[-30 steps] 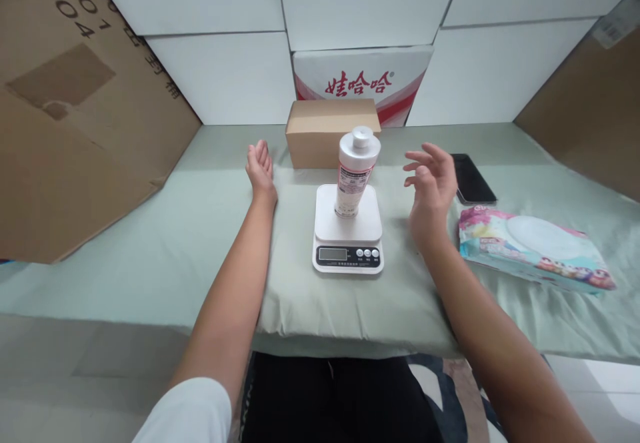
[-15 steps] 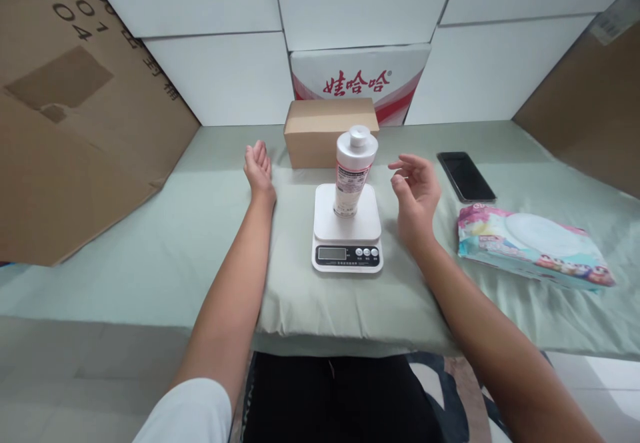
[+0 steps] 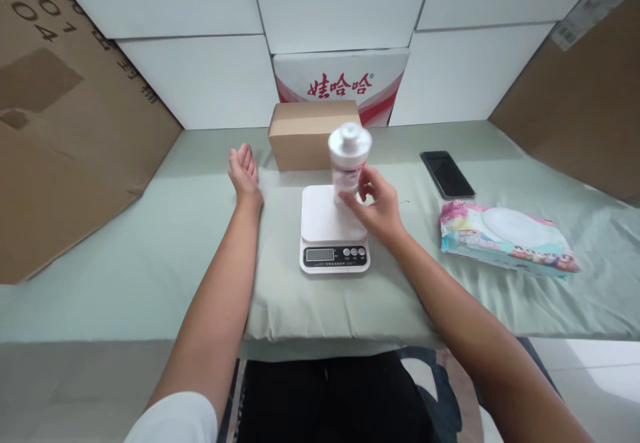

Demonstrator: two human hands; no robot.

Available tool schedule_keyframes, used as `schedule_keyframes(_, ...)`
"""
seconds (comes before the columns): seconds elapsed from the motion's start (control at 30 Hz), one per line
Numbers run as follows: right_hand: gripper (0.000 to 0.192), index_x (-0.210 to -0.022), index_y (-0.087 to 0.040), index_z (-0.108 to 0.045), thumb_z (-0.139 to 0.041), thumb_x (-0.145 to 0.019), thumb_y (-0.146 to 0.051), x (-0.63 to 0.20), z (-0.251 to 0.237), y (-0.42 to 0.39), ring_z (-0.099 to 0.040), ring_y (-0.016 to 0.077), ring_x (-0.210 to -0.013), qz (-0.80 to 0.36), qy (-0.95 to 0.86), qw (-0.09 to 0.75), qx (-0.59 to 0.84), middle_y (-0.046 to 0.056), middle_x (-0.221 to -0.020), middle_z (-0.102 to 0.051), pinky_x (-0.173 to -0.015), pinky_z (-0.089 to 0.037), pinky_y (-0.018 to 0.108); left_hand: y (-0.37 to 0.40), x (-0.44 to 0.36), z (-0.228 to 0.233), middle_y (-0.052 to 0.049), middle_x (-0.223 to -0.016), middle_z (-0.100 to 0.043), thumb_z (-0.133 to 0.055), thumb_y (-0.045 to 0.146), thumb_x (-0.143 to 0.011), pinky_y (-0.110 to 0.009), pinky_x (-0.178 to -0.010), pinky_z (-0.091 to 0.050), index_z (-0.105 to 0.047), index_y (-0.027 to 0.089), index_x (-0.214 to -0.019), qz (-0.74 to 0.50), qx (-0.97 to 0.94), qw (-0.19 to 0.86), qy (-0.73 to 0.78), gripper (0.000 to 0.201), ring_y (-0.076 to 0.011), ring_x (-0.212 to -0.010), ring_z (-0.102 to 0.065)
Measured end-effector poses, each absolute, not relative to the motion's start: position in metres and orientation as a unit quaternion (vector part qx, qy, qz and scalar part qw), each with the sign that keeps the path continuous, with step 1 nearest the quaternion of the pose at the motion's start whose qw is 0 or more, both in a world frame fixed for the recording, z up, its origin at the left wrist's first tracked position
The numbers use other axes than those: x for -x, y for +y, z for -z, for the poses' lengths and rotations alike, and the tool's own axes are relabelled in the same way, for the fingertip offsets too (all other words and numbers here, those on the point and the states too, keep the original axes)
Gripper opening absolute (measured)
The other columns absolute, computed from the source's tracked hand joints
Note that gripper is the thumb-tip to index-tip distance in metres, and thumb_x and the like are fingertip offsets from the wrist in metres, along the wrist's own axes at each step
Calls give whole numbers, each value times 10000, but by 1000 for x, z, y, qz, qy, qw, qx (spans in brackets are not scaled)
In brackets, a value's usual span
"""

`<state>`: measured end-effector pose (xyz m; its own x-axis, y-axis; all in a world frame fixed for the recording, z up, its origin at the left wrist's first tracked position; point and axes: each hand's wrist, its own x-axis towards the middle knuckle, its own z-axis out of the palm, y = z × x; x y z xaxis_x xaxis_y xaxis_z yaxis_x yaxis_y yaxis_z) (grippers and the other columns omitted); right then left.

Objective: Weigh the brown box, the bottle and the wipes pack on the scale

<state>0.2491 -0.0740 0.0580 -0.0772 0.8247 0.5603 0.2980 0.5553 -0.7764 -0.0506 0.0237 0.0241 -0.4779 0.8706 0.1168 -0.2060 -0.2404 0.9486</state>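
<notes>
A white bottle (image 3: pixel 347 156) with a silvery-white cap and a printed label is slightly blurred over the rear of a white kitchen scale (image 3: pixel 330 223). My right hand (image 3: pixel 375 201) grips the bottle's lower part from the right, thumb in front and fingers curled behind. The bottle looks raised a little off the scale's plate, though its base is partly hidden by my thumb. The scale's display shows no readable figures. My left hand (image 3: pixel 244 171) lies on the green cloth left of the scale, palm turned inward, fingers loosely bent with nothing in them.
A plain brown box (image 3: pixel 307 139) stands behind the scale, before a white and red carton (image 3: pixel 340 83). To the right lie a black phone (image 3: pixel 447 175) and a pack of wipes (image 3: pixel 505 236). Large cardboard panels (image 3: pixel 65 183) flank both sides.
My right hand has moved left and closed on the bottle, which now seems slightly lifted. My left hand stays in place on the cloth. The view has shifted a little to the right.
</notes>
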Motion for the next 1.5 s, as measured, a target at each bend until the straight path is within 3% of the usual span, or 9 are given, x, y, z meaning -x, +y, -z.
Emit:
schedule_keyframes(0.23, 538, -1252, -232, -635, -721, -832, -558, -322, -41, -21, -552, 179, -815, -98, -544, 634, 542, 94, -1134, -699, -699, -506, 331, 23, 50, -24, -119, -1732, -444, -308, 734, -1018, -342, -1357, -295, -586, 207, -1550, -707, -337, 383, 489, 799, -209, -1643, -371)
schedule_keyframes(0.7, 746, -1429, -135, -590, -739, -774, -459, -323, -25, -11, -626, 201, -866, -128, -489, 609, 611, 190, -1362, -672, -845, -575, 398, 19, 47, -28, -89, -1728, -459, -293, 648, -1060, -317, -1353, -309, -602, 229, -1515, -723, -322, 363, 492, 692, -184, -1639, -374)
schedule_keyframes(0.8, 847, -1570, -225, -485, -769, -818, -492, -321, -52, -51, -669, 200, -894, -120, -491, 632, 587, 202, -1558, -554, -865, -608, 423, 7, 36, -46, -50, -1715, -483, -399, 614, -1049, -352, -1378, -280, -596, 248, -1517, -764, -355, 254, 474, 626, -206, -1665, -321)
schedule_keyframes(0.87, 761, -1591, -332, -464, -728, -895, -491, -332, -72, -95, -697, 197, -907, -95, -520, 654, 541, 146, -1589, -553, -855, -629, 432, -10, 14, -63, -12, -1708, -493, -479, 681, -1014, -400, -1386, -293, -601, 284, -1519, -768, -427, 185, 439, 655, -247, -1681, -290)
schedule_keyframes(1.03, 562, -1354, -328, -714, -774, -808, -450, -430, -79, -196, -746, 368, -1095, 116, -495, 634, 583, 112, -1323, -749, -954, -594, 662, -77, -102, -95, -47, -1650, -561, -551, 734, -985, -513, -1354, -384, -598, 274, -1532, -548, -729, 264, 314, 716, -299, -1572, -498)
schedule_keyframes(1.13, 588, -1283, -329, -753, -789, -734, -539, -502, -60, -219, -726, 453, -1182, 4, -444, 550, 707, 146, -1353, -746, -1022, -541, 765, -106, -183, -93, -121, -1799, -273, -675, 723, -924, -454, -1389, -305, -348, 171, -1693, -292, -838, 379, 263, 1002, -292, -1681, -293)
schedule_keyframes(1.27, 778, -1404, -367, -664, -821, -672, -576, -548, -40, -215, -617, 446, -1426, -194, -422, 497, 733, 180, -1527, -648, -1180, -450, 725, -103, -249, -79, -161, -1837, -5, -882, 630, -767, -492, -1385, -282, -50, 151, -1748, -161, -857, 397, 286, 1372, -315, -1726, -89)
schedule_keyframes(1.37, 738, -1418, -396, -656, -809, -710, -536, -548, -34, -203, -514, 403, -1541, -196, -486, 474, 708, 151, -1581, -611, -1249, -401, 646, -90, -263, -66, -161, -1836, -135, -889, 556, -769, -507, -1349, -347, -64, 201, -1752, -165, -853, 411, 278, 1331, -348, -1698, -229)
schedule_keyframes(1.5, 572, -1327, -349, -756, -697, -811, -591, -532, -29, -193, -607, 446, -1424, -100, -519, 498, 687, 149, -1441, -711, -1220, -403, 669, -89, -263, -53, -185, -1774, -330, -914, 492, -754, -503, -1315, -405, -185, 195, -1740, -216, -838, 425, 264, 1261, -371, -1622, -392)
